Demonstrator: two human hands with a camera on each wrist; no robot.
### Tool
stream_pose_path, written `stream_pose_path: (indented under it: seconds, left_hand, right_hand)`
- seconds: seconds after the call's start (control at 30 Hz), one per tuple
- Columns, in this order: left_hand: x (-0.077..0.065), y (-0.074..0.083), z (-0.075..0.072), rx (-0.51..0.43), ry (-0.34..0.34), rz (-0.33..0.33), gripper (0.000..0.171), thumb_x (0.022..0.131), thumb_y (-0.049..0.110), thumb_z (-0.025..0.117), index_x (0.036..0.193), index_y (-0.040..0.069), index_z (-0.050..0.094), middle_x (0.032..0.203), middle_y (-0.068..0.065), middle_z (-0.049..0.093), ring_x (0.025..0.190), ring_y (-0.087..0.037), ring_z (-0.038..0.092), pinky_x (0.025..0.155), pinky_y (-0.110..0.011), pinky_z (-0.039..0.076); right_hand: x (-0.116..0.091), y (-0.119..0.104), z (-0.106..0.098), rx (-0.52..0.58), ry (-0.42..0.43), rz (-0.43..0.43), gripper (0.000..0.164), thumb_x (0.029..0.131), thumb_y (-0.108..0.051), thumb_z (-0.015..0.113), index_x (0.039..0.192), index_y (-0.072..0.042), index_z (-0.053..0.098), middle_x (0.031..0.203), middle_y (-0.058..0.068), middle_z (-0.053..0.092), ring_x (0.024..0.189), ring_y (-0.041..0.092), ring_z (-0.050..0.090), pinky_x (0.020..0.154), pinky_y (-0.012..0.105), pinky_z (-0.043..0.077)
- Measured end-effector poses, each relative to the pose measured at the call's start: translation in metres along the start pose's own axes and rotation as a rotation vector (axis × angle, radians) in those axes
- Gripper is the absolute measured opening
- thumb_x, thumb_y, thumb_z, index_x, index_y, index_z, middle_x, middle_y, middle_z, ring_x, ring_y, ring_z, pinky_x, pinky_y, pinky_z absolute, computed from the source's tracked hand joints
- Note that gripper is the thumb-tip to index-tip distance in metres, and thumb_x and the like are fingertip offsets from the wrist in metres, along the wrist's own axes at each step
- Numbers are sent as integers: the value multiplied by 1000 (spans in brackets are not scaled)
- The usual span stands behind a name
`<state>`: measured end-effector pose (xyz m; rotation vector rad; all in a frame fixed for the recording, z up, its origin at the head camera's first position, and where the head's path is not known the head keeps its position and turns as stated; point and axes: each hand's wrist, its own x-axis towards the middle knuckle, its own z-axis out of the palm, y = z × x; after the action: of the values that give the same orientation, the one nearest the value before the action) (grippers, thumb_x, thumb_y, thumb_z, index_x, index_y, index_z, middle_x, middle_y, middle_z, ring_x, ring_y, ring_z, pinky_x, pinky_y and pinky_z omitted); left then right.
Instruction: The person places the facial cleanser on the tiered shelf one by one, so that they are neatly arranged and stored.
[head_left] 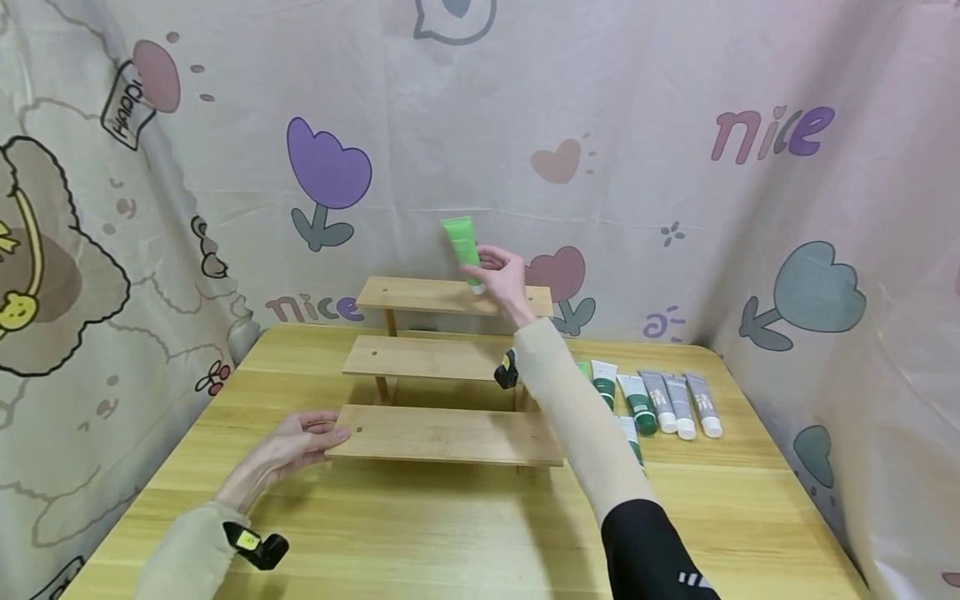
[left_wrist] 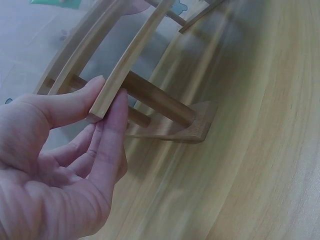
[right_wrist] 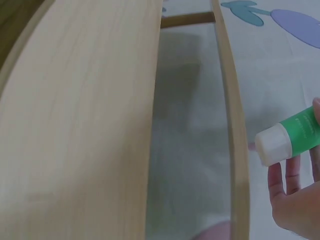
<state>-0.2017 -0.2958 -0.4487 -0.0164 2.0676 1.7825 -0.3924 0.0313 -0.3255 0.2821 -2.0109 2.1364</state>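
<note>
My right hand [head_left: 504,279] holds a light green squeeze tube [head_left: 461,242] over the top board of a three-tier wooden shelf [head_left: 446,435]. The tube stands nearly upright, its white cap [right_wrist: 274,145] pointing down and its flat crimped end up. Thumb and fingers pinch it near the cap end. At the lowest board's left end, my left hand [head_left: 300,446] grips the corner. In the left wrist view the thumb [left_wrist: 75,102] lies on the board's upper face and the fingers are underneath. All three boards of the shelf show bare wood.
Right of the shelf lie several squeeze tubes: white-and-green ones [head_left: 637,404] and grey ones [head_left: 678,406] with white caps. Another light green tube [head_left: 583,367] is partly hidden behind the right forearm. A printed curtain [head_left: 480,125] hangs behind the wooden table [head_left: 420,533].
</note>
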Motion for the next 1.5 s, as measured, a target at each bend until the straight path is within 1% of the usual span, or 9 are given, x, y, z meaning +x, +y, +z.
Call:
stream_pose_path:
  seconds: [0.3, 0.5, 0.57, 0.67, 0.87, 1.03, 1.17, 1.4, 1.5]
  left_hand:
    - [2, -1, 3, -7, -17, 22, 71, 99, 14, 65, 146, -20, 25, 115, -7, 60, 95, -8, 65, 82, -27, 62]
    - [1, -1, 2, 12, -1, 17, 74, 99, 14, 64, 147, -21, 21, 138, -33, 45, 98, -7, 64, 86, -29, 61]
    - [0, -1, 1, 12, -3, 18, 75, 99, 15, 64, 148, -21, 19, 142, -37, 40, 99, -7, 64, 87, -29, 61]
    - [-1, 0, 1, 6, -14, 19, 77, 100, 15, 64, 149, -21, 17, 137, -30, 47, 99, -7, 64, 87, -29, 61]
    - [0, 0, 0, -24, -38, 33, 77, 99, 15, 64, 148, -21, 17, 114, -2, 63, 97, -5, 65, 83, -26, 61]
    - [1, -1, -1, -39, -53, 36, 75, 100, 14, 64, 148, -21, 19, 108, 5, 66, 97, -5, 66, 82, -25, 61]
    - [1, -1, 0, -33, -49, 32, 77, 100, 15, 64, 148, -21, 17, 112, 1, 66, 97, -4, 65, 82, -25, 61]
    - [-1, -1, 0, 6, -23, 18, 81, 100, 16, 64, 149, -22, 12, 132, -19, 58, 101, -3, 64, 88, -28, 61]
    - [0, -2, 0, 8, -21, 16, 81, 100, 16, 63, 150, -22, 11, 134, -20, 57, 101, -3, 64, 88, -29, 60]
  right_hand:
    - [1, 12, 31, 73, 2, 42, 41, 78, 3, 83, 117, 0, 72, 121, 21, 71, 90, 8, 68, 92, 28, 60]
    - [1, 14, 47, 73, -25, 62, 43, 80, 1, 82, 121, 0, 69, 123, 21, 70, 105, 21, 71, 98, 30, 59]
    - [0, 14, 50, 73, -27, 73, 44, 80, 0, 82, 122, -1, 69, 124, 20, 70, 111, 26, 70, 100, 32, 58]
    - [0, 15, 53, 69, -19, 82, 46, 80, -1, 82, 124, -2, 68, 125, 19, 70, 116, 28, 68, 103, 33, 57]
    - [0, 18, 56, 68, -18, 70, 45, 81, 0, 81, 124, -3, 69, 125, 18, 71, 116, 29, 69, 99, 33, 59]
    - [1, 22, 58, 48, -51, 39, 45, 82, 1, 80, 125, -1, 68, 125, 19, 70, 116, 30, 69, 99, 32, 60]
    - [2, 22, 59, 38, -88, 29, 45, 83, 1, 79, 127, -1, 67, 127, 19, 69, 118, 31, 68, 101, 30, 58]
    - [1, 20, 63, 19, -113, 41, 46, 83, 1, 79, 128, -2, 66, 128, 18, 69, 119, 29, 68, 100, 27, 58]
    - [1, 20, 65, 8, -118, 35, 46, 84, 0, 79, 128, -1, 66, 127, 19, 70, 118, 29, 68, 98, 28, 59]
